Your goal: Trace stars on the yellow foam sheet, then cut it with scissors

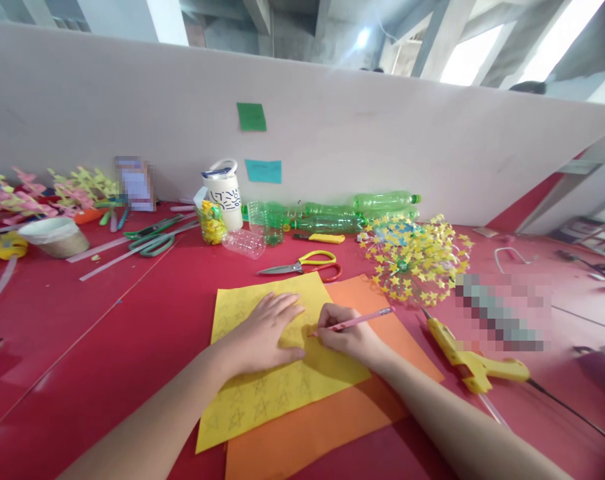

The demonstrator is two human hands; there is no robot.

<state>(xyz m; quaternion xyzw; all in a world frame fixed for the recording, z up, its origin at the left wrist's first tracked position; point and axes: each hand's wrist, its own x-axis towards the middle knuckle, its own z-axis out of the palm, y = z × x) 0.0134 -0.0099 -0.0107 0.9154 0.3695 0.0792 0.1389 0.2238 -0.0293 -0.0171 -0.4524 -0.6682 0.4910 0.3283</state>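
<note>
Under both hands lies a yellow sheet (pixel 277 427) with rows of pencil-drawn stars. An orange sheet (pixel 352 417) sits beneath it, sticking out at the right and front. My left hand (pixel 262 333) rests flat on the yellow sheet, its fingers spread. In my right hand (pixel 345 333) a pink pencil (pixel 365 319) is gripped, its tip at the paper near the left thumb. Scissors (pixel 302 265) with one yellow and one red handle lie just beyond the sheet's far edge.
At the right are a yellow glue gun (pixel 462 357) and a cluster of yellow paper stars (pixel 415 260). Green plastic bottles (pixel 332 217), a cutter knife (pixel 322 238) and a white tumbler (pixel 226 200) stand or lie along the white partition (pixel 357 140). A paper cup (pixel 57 238) and green-handled scissors (pixel 152 243) are left.
</note>
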